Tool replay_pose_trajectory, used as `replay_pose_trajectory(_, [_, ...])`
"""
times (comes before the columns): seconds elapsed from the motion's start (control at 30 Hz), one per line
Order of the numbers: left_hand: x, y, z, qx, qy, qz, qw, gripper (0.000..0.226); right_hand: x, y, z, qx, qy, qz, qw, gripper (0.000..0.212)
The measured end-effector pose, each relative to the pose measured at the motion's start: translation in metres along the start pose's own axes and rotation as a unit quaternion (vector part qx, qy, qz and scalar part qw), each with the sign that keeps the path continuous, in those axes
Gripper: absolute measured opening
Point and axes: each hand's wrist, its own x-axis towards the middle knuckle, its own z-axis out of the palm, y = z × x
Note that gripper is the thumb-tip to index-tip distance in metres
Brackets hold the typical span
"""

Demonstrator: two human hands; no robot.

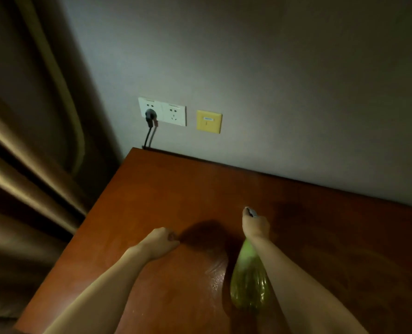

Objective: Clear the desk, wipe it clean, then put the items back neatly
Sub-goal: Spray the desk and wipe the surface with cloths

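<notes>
A reddish-brown wooden desk [166, 189] fills the lower half of the head view, its top bare and glossy with a wet-looking sheen near the middle. My right hand [255, 225] grips the head of a green translucent spray bottle [248, 280], whose white nozzle [251, 211] points away toward the wall. The bottle's body hangs below my wrist, above the desk. My left hand [163, 241] hovers over the desk to the left with its fingers curled into a loose fist, holding nothing that I can see.
A grey wall stands behind the desk with a white double socket [169, 113], a black plug and cord [149, 121] in it, and a yellow plate [209, 121]. Brown curtains [31, 141] hang at the left, beside the desk's left edge.
</notes>
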Motion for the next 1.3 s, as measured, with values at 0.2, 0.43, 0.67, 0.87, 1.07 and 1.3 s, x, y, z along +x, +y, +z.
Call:
replay_pose_trajectory(0.2, [0.004,0.023,0.006,-0.012,-0.015,0.01,1.0,0.029,-0.011,0.028,-0.026,0.119,-0.042,-0.016,0.992,0.03])
replay_pose_trajectory(0.43, [-0.012,0.053,0.028,0.017,-0.03,0.034,0.999,0.031,-0.021,0.042,-0.046,0.179,-0.034,-0.041,0.982,0.026])
replay_pose_trajectory(0.67, [-0.038,0.062,0.048,0.029,-0.026,0.022,0.999,0.035,-0.038,0.086,-0.055,0.107,-0.054,-0.019,0.993,0.016])
replay_pose_trajectory(0.87, [-0.066,0.08,0.071,0.035,-0.002,0.024,0.999,0.036,-0.063,0.111,-0.076,0.181,-0.061,-0.077,0.979,0.02])
replay_pose_trajectory(1.07, [-0.103,0.09,0.106,0.042,0.001,0.031,0.999,0.036,-0.09,0.145,-0.078,0.127,-0.061,-0.001,0.99,0.032])
replay_pose_trajectory(1.3, [-0.141,0.089,0.133,0.014,0.023,0.019,0.999,0.035,-0.119,0.183,-0.093,0.155,-0.097,-0.063,0.981,0.025])
